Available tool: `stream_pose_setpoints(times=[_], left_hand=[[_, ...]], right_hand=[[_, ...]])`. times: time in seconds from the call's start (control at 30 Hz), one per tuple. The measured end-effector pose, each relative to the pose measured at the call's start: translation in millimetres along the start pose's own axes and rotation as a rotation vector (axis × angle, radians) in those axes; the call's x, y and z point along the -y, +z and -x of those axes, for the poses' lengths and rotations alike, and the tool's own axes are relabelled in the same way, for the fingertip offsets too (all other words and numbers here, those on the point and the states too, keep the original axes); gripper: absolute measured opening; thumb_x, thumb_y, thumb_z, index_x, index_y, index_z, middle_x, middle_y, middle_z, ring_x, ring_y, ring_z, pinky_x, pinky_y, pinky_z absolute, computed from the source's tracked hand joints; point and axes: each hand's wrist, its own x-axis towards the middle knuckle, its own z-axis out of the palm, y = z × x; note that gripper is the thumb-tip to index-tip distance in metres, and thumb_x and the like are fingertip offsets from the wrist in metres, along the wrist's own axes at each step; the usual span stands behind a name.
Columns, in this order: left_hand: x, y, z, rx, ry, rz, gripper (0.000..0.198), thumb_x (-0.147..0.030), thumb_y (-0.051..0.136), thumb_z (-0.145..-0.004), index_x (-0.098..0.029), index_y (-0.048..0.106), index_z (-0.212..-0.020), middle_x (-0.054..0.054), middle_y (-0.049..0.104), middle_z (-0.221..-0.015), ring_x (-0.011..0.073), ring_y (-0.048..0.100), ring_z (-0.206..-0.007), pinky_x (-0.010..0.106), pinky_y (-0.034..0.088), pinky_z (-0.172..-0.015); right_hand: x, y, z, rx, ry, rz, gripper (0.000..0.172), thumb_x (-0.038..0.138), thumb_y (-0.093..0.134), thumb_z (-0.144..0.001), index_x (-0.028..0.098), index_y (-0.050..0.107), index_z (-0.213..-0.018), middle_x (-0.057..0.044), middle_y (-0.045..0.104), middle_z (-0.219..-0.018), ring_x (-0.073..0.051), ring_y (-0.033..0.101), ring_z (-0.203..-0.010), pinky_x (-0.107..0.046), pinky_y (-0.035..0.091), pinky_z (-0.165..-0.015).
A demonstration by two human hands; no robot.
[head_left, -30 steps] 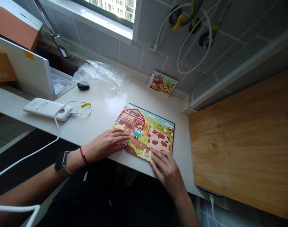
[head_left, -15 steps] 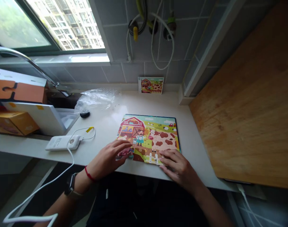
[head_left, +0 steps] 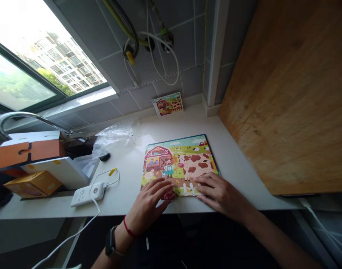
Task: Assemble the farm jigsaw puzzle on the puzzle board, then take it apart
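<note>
A farm-scene jigsaw puzzle (head_left: 179,164) lies flat on the white countertop (head_left: 126,186), showing a red barn, a farmer and a spotted cow. My left hand (head_left: 150,200) is at its bottom edge, fingers curled over a small pink puzzle piece (head_left: 169,195). My right hand (head_left: 221,192) rests flat with its fingertips on the puzzle's lower right corner, holding nothing. Behind the puzzle, a small picture card (head_left: 167,104) of the same farm scene leans against the tiled wall.
A white power bank (head_left: 88,194) with a white cable lies left of the puzzle. Further left stand white and orange boxes (head_left: 34,183), a crumpled plastic bag (head_left: 113,136) and a metal faucet (head_left: 30,121). A wooden board (head_left: 285,93) stands at right.
The view has swung and tilted. My left hand and the pink piece have shifted along the puzzle's bottom edge toward its middle, and my right hand now lies closer to them.
</note>
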Motion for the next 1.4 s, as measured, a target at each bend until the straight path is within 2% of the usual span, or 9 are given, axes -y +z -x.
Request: stream_pose_setpoints(times=[0.17, 0.3, 0.43, 0.53, 0.7, 0.83, 1.03, 1.27, 1.4], left_hand=[[3.3, 15.5, -1.7, 0.003, 0.000, 0.007, 0.040, -0.024, 0.062, -0.104, -0.026, 0.060, -0.144, 0.010, 0.071, -0.139, 0.0287, 0.065, -0.130, 0.048, 0.061, -0.107], [6.2, 17.7, -3.4, -0.044, -0.014, -0.034, 0.037, -0.027, 0.066, -0.104, -0.026, 0.062, -0.141, 0.010, 0.068, -0.145, 0.0299, 0.063, -0.135, 0.051, 0.061, -0.107], [8.7, 20.5, -5.7, -0.076, 0.015, -0.071, 0.025, -0.030, 0.069, -0.102, -0.026, 0.070, -0.127, 0.009, 0.070, -0.142, 0.0320, 0.065, -0.133, 0.053, 0.064, -0.102], [9.1, 20.1, -7.7, -0.095, 0.057, -0.083, 0.025, -0.031, 0.069, -0.103, -0.025, 0.070, -0.127, 0.009, 0.073, -0.138, 0.0318, 0.067, -0.130, 0.053, 0.065, -0.102], [7.7, 14.5, -12.3, -0.138, 0.100, -0.056, 0.025, -0.022, 0.064, -0.104, -0.023, 0.068, -0.128, 0.007, 0.078, -0.128, 0.0273, 0.070, -0.127, 0.044, 0.065, -0.103], [12.1, 16.8, -14.4, -0.188, 0.093, -0.070, 0.030, -0.015, 0.058, -0.105, -0.022, 0.066, -0.133, 0.007, 0.080, -0.123, 0.0252, 0.075, -0.119, 0.040, 0.067, -0.097], [18.7, 15.8, -13.1, -0.223, 0.014, 0.018, 0.034, -0.012, 0.056, -0.104, -0.024, 0.066, -0.134, 0.007, 0.080, -0.122, 0.0222, 0.077, -0.114, 0.034, 0.067, -0.096], [4.1, 15.7, -19.8, -0.365, -0.034, 0.096, 0.035, -0.012, 0.059, -0.104, -0.026, 0.069, -0.135, 0.007, 0.077, -0.130, 0.0233, 0.073, -0.123, 0.038, 0.064, -0.105], [-10.7, 27.0, -27.6, -0.273, 0.058, 0.107, 0.037, -0.019, 0.060, -0.107, -0.027, 0.065, -0.143, 0.007, 0.074, -0.137, 0.0258, 0.066, -0.136, 0.043, 0.062, -0.108]], right_hand=[[1.8, -0.7, 0.1, 0.003, 0.004, 0.005, 0.020, 0.024, 0.072, -0.099, 0.024, 0.076, -0.118, -0.007, 0.077, -0.123, -0.026, 0.070, -0.113, -0.041, 0.062, -0.096], [4.0, -1.4, -1.3, -0.009, 0.002, 0.004, 0.021, 0.018, 0.074, -0.095, 0.020, 0.075, -0.117, -0.010, 0.077, -0.121, -0.028, 0.070, -0.110, -0.044, 0.061, -0.095], [5.1, -1.9, -2.0, -0.016, 0.002, 0.019, 0.028, 0.018, 0.076, -0.094, 0.018, 0.073, -0.121, -0.011, 0.076, -0.123, -0.028, 0.070, -0.110, -0.044, 0.061, -0.096], [5.2, -2.0, -1.6, -0.024, -0.005, 0.025, 0.028, 0.017, 0.076, -0.093, 0.018, 0.072, -0.121, -0.012, 0.076, -0.122, -0.028, 0.070, -0.109, -0.044, 0.061, -0.095], [5.0, -1.8, -0.6, -0.048, -0.014, 0.002, 0.023, 0.018, 0.073, -0.096, 0.018, 0.072, -0.119, -0.011, 0.076, -0.117, -0.028, 0.071, -0.108, -0.043, 0.062, -0.095], [5.1, -0.6, 0.8, -0.081, 0.003, -0.040, 0.026, 0.020, 0.070, -0.100, 0.018, 0.070, -0.125, -0.011, 0.077, -0.117, -0.027, 0.073, -0.109, -0.042, 0.063, -0.095], [4.4, 4.3, 1.6, -0.240, -0.021, -0.072, 0.027, 0.020, 0.059, -0.107, 0.018, 0.067, -0.133, -0.009, 0.081, -0.114, -0.023, 0.077, -0.107, -0.038, 0.065, -0.096], [4.1, 5.5, 1.3, -0.264, -0.017, -0.050, 0.026, 0.022, 0.055, -0.110, 0.016, 0.068, -0.131, -0.010, 0.082, -0.112, -0.023, 0.079, -0.104, -0.036, 0.066, -0.094], [3.2, 7.5, 2.2, -0.260, 0.018, -0.059, 0.023, 0.024, 0.057, -0.109, 0.016, 0.070, -0.126, -0.010, 0.082, -0.109, -0.024, 0.079, -0.103, -0.038, 0.067, -0.094]])
